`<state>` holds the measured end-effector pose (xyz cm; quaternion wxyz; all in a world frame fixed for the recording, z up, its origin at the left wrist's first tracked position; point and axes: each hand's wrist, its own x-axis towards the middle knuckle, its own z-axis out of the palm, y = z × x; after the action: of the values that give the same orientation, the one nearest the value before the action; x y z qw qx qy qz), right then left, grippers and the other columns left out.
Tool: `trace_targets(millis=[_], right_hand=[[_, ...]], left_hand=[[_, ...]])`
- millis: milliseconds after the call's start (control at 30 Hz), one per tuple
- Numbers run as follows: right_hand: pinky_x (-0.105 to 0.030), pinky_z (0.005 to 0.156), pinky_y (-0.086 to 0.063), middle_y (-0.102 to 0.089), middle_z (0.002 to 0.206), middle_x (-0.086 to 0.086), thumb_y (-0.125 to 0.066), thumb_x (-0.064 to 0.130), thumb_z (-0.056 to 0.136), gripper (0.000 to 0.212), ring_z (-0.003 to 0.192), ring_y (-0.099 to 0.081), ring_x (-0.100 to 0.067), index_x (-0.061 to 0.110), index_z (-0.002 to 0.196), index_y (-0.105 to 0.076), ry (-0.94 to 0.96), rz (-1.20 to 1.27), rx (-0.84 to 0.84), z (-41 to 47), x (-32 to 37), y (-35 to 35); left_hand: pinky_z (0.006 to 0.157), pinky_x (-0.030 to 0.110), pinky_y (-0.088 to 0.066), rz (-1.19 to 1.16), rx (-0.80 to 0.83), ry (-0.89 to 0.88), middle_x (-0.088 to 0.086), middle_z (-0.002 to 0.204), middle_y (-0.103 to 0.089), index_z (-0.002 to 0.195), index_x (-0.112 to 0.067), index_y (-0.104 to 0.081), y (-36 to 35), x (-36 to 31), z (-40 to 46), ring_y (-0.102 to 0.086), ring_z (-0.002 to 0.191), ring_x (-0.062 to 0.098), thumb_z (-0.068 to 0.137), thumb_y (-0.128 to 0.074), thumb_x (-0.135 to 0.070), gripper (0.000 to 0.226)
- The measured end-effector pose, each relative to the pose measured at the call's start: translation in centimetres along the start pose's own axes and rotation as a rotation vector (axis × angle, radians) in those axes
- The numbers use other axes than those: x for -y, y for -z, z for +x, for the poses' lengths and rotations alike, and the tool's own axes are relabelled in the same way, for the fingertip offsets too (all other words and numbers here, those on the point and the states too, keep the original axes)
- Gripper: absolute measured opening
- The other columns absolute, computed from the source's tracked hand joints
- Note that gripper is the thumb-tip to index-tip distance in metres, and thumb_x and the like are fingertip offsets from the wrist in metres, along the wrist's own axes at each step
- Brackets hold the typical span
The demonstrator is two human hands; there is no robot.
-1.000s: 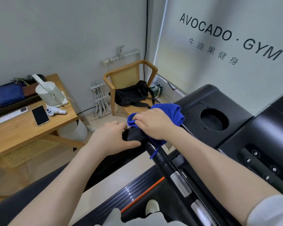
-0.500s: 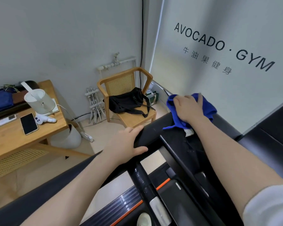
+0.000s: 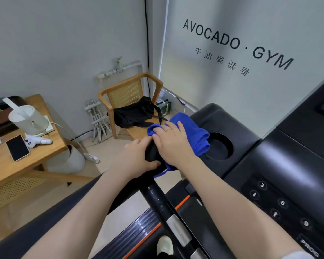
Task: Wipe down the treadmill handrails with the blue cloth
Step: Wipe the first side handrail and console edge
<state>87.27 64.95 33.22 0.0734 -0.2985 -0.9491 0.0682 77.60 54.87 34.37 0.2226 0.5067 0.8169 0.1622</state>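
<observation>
Since the earlier frame, the right hand point(image 3: 173, 144) has been drawn back from the far console corner to the front end of the black padded treadmill handrail point(image 3: 158, 197), and the crumpled blue cloth point(image 3: 192, 135) has come with it. Pressed down under the right palm with fingers loosely spread, the cloth is draped over that handrail end, just beside the round black cup holder point(image 3: 221, 146). On the handrail's other side, the left hand point(image 3: 137, 158) is curled around the padding.

Cloth point(image 3: 191, 133) on handrail point(image 3: 157, 195) — chair point(image 3: 131, 94) behind
</observation>
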Motion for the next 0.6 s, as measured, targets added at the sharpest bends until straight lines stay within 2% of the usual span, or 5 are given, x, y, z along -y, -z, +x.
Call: trace_targets(millis=[67,133,333,500,600], right_hand=[[-0.047,0.115,-0.008,-0.053,0.135,-0.004,-0.022,0.029,0.1,0.041,0.138,-0.029,-0.025,0.017,0.124,-0.053,-0.033,0.056,0.096,1.1,-1.8,1.0],[-0.046,0.115,-0.004,-0.045,0.142,-0.002,-0.019,0.029,0.101,0.042,0.142,-0.019,-0.025,0.017,0.13,-0.048,-0.092,0.074,0.113,2.1,-3.8,1.5],[-0.049,0.109,-0.021,-0.049,0.137,-0.008,-0.022,0.025,0.099,0.041,0.133,-0.031,-0.03,0.011,0.12,-0.054,-0.227,-0.055,-0.022,3.8,-9.0,2.2],[-0.046,0.099,-0.031,-0.054,0.125,-0.02,-0.028,0.018,0.097,0.035,0.117,-0.045,-0.037,0.005,0.123,-0.046,-0.545,-0.024,-0.122,3.6,-13.7,3.2],[-0.047,0.102,-0.029,-0.051,0.13,-0.019,-0.025,0.024,0.098,0.037,0.119,-0.045,-0.036,0.007,0.126,-0.043,-0.652,0.0,-0.09,3.9,-13.9,3.4]], left_hand=[[0.092,0.041,-0.045,0.026,0.012,0.007,0.006,0.12,-0.052,0.136,-0.027,-0.033,0.0,-0.4,0.2,-0.05,0.111,0.028,0.072,-0.068,-0.04,0.074],[0.095,0.039,-0.044,0.05,-0.002,-0.035,0.005,0.125,-0.05,0.136,-0.022,-0.034,-0.1,-1.0,0.3,-0.048,0.116,0.026,0.073,-0.068,-0.038,0.073],[0.102,0.036,-0.039,0.108,-0.04,-0.139,-0.004,0.147,-0.034,0.145,-0.026,-0.021,-0.5,-2.4,0.9,-0.039,0.129,0.021,0.082,-0.062,-0.041,0.077],[0.1,0.037,-0.041,0.133,-0.03,-0.126,-0.006,0.148,-0.032,0.146,-0.029,-0.018,-0.6,-2.2,1.0,-0.039,0.129,0.02,0.086,-0.059,-0.04,0.074],[0.1,0.034,-0.04,0.103,-0.023,-0.125,-0.007,0.146,-0.034,0.146,-0.03,-0.019,-0.4,-2.1,1.0,-0.039,0.129,0.017,0.085,-0.059,-0.041,0.074]])
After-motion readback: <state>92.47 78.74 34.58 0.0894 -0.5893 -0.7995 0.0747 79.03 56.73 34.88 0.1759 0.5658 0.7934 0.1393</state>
